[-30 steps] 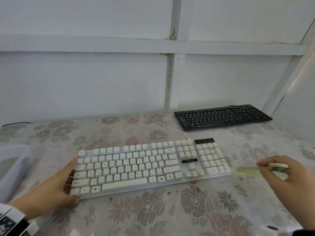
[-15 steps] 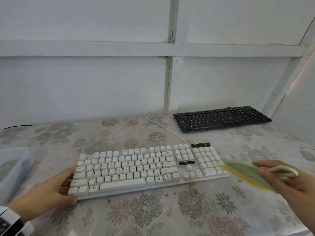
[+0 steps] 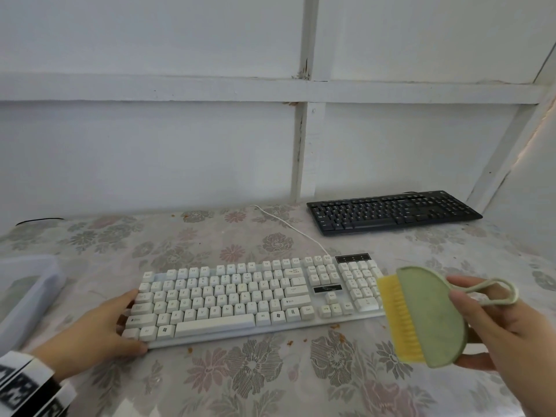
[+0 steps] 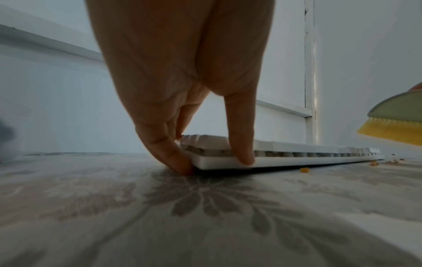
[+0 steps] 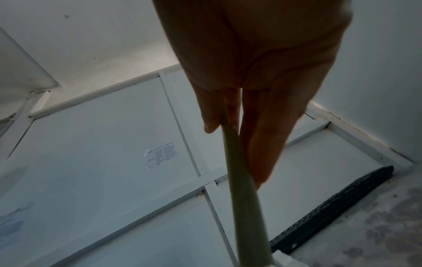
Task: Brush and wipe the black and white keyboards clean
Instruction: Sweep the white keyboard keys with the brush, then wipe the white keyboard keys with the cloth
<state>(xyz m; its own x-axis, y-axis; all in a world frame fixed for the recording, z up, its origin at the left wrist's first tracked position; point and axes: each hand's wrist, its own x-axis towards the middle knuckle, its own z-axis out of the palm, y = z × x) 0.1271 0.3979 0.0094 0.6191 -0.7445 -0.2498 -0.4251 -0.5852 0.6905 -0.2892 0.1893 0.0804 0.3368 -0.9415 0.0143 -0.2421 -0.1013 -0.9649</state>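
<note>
The white keyboard (image 3: 240, 299) lies across the floral table in front of me. My left hand (image 3: 120, 323) holds its left end, thumb (image 4: 242, 144) on the front edge and fingers against the left side. My right hand (image 3: 499, 329) grips a green brush (image 3: 433, 317) with yellow bristles, raised just off the keyboard's right end, bristles pointing left over the number pad's edge. In the right wrist view the brush (image 5: 242, 198) shows edge-on between thumb and fingers. The black keyboard (image 3: 391, 212) lies at the back right against the wall, untouched.
Orange crumbs (image 3: 335, 326) dot the tablecloth along the white keyboard's front edge. Its white cable (image 3: 288, 227) runs back towards the wall. A clear plastic box (image 3: 27, 293) stands at the left edge. White panelled walls close the back and right.
My right hand has lifted the brush, brought it left and turned its flat green face up, so the bristles now reach the keyboard's right end. The left hand has stayed put.
</note>
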